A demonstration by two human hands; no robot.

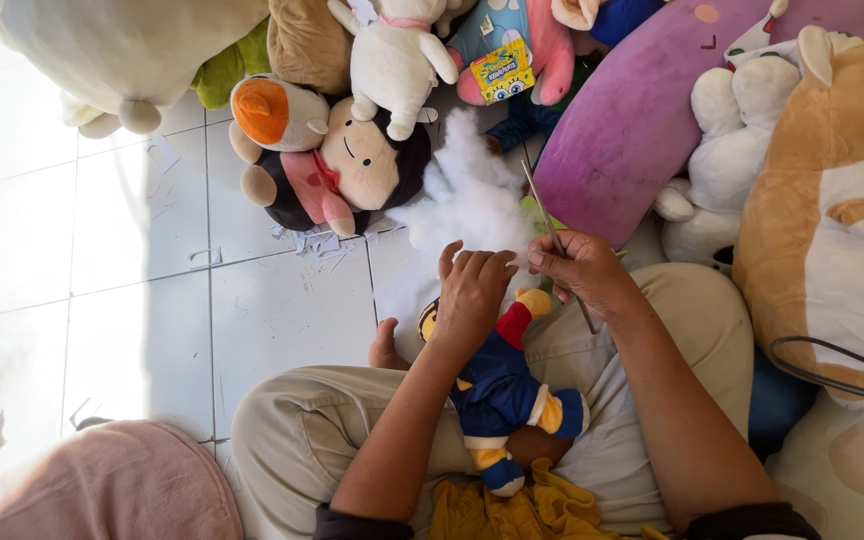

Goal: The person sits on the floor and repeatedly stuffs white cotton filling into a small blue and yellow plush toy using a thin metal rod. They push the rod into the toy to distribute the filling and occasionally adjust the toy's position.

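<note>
Item: small plush doll point(500, 385) in blue, red and yellow, lying at lower centre of the frame across the lap of a seated person in beige trousers point(292, 430).

Left hand point(470, 295): resting on the doll's upper end, fingers curled down and closing over it, hiding the head.

Right hand point(584, 272): just right of the left hand, fingers pinching shut around a thin metal rod point(552, 235) that is slanting up toward the upper centre and poking out below the palm.

White stuffing point(467, 205): loose heap sitting on the floor directly above both hands, touching the fingertips.

Surroundings: white tiled floor point(102, 260) taking up the left half. Black-haired doll in pink point(337, 165) lying at upper centre-left, a white plush animal point(392, 60) overlapping it. Purple cushion point(642, 110) leaning at upper right, beside a white plush point(727, 160) and a large tan-and-white plush point(832, 190) at the right edge. Yellow cloth point(522, 510) bunching at bottom centre below the doll's feet.
</note>
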